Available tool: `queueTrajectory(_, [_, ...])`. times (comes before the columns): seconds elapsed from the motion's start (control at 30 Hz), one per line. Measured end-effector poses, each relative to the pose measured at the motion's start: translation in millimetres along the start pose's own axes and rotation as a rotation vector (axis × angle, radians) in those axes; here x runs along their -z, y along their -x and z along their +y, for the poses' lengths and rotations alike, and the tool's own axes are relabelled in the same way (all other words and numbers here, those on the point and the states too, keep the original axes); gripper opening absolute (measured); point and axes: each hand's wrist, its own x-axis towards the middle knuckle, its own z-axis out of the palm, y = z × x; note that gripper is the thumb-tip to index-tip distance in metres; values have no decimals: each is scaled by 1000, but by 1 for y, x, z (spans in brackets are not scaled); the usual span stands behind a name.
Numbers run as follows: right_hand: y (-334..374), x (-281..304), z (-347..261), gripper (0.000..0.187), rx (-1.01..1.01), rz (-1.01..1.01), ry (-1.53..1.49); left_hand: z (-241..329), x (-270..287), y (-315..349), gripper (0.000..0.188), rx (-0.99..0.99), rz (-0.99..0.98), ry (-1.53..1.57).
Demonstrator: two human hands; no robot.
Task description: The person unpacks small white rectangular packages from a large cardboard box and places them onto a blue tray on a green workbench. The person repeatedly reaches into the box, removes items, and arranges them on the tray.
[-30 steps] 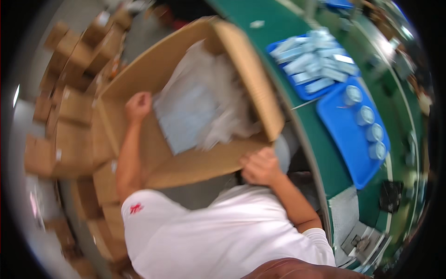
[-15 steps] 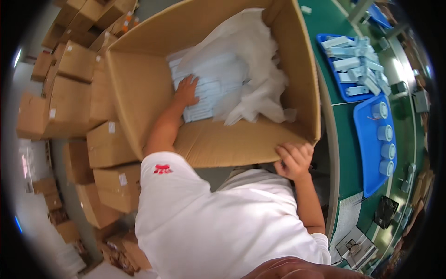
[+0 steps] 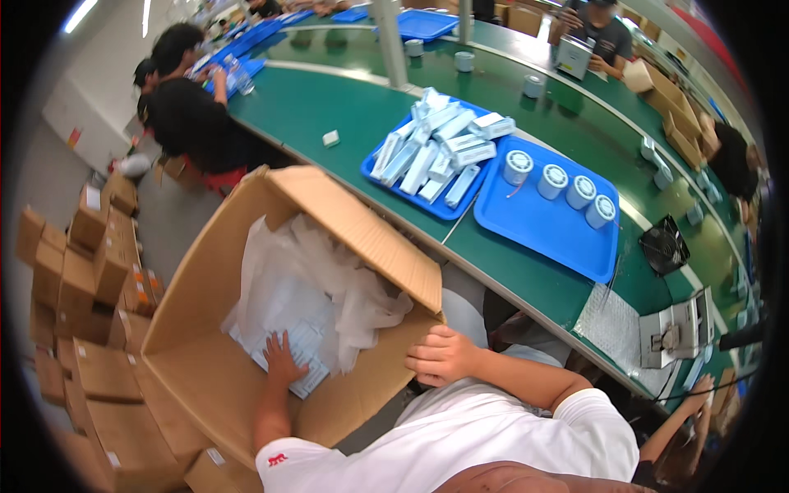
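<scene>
A large cardboard box (image 3: 193, 361) stands open at my left, beside the bench. Down inside it my left hand (image 3: 282, 359) lies with fingers spread on flat light-blue pieces (image 3: 308, 374), packed close together. Crumpled white translucent wrapping (image 3: 329, 279) covers much of the rest of them. At the box's near right corner my right hand (image 3: 442, 355) has its fingers curled over the rim. My left palm is turned down, and what lies beneath it is hidden.
On the green bench (image 3: 304, 123) sit a blue tray (image 3: 370, 167) piled with light-blue slim boxes and another blue tray (image 3: 534, 238) bearing several round cylinders. Cartons (image 3: 115, 374) stack at left. Co-workers sit along the bench; another person's hands (image 3: 699, 398) show at lower right.
The view has swung right and up, bringing more of the bench and co-workers in. My left hand stays on the light-blue pieces; my right stays at the box's rim.
</scene>
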Motion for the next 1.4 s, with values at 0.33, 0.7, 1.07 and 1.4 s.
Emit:
queueTrajectory(0.33, [7,-11,5,20,13,74,-84,10,-3,-22,117,118,61,-102])
queueTrajectory(0.7, [2,-23,19,20,101,148,-155,37,89,14,93,33,298,461])
queueTrajectory(1.07, [-17,-27,35,31,128,134,-194,225,361,66,101,-541,736,683])
queueTrajectory(1.4, [-11,-19,30,28,159,108,-213,502,451,-192,105,-710,373,209])
